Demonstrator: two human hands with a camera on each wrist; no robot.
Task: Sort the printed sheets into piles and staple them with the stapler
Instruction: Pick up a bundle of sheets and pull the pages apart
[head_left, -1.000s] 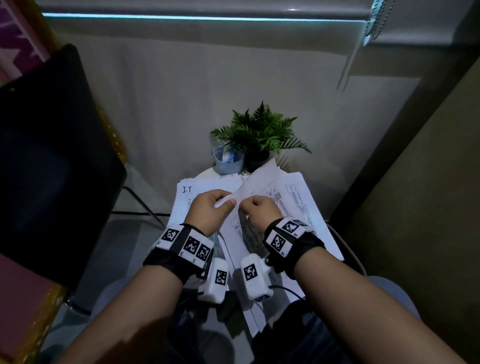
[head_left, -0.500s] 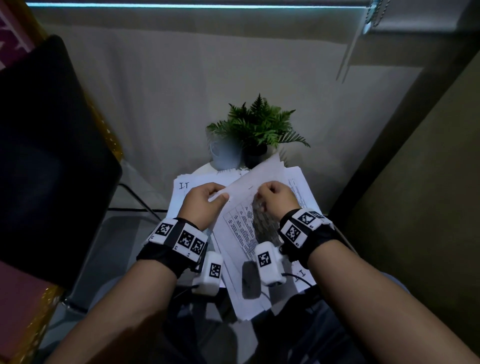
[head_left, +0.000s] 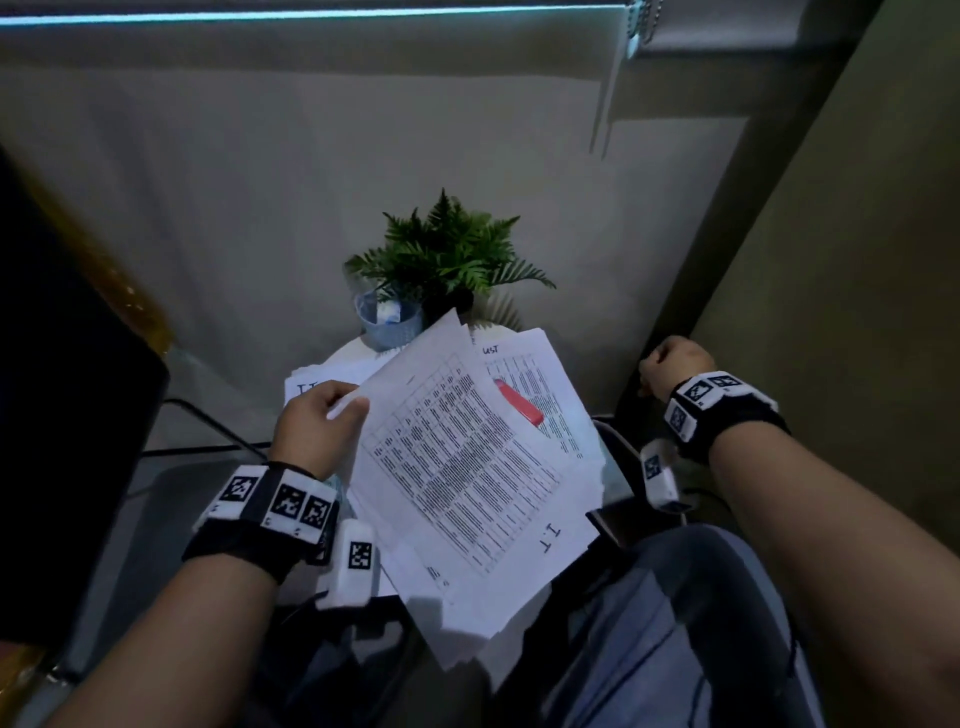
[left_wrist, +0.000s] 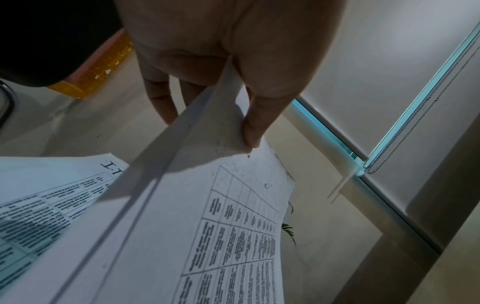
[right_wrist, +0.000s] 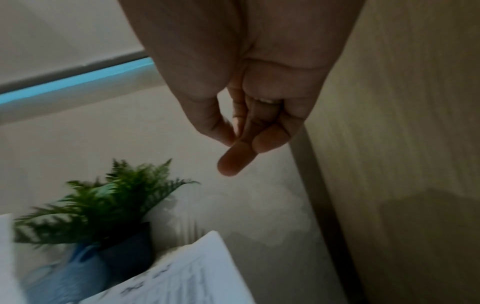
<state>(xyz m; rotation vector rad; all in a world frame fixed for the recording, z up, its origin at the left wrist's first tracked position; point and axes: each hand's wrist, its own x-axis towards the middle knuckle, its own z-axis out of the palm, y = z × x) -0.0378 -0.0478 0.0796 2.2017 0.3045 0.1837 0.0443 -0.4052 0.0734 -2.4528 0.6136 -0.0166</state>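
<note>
My left hand (head_left: 317, 426) pinches the left corner of a bundle of printed sheets (head_left: 467, 467) marked "I.T", held tilted above the small table. The left wrist view shows the thumb (left_wrist: 252, 133) on top of the bundle (left_wrist: 207, 226) and fingers beneath. A red stapler (head_left: 519, 408) lies on the right-hand pile (head_left: 550, 374), partly covered by the held bundle. Another pile marked "I.T" (head_left: 311, 387) lies at the left. My right hand (head_left: 670, 364) hovers far right of the papers, fingers curled against the thumb (right_wrist: 221, 131); nothing shows between them.
A potted fern (head_left: 447, 254) and a blue cup (head_left: 387, 322) stand at the back of the small round white table (head_left: 348, 356). A black chair back (head_left: 67, 415) stands at the left, a wall (head_left: 831, 312) close on the right. My lap (head_left: 675, 623) is below.
My right hand has left the corner of the sheets and swung out to the right. The left hand still holds the bundle, which has uncovered the red stapler.
</note>
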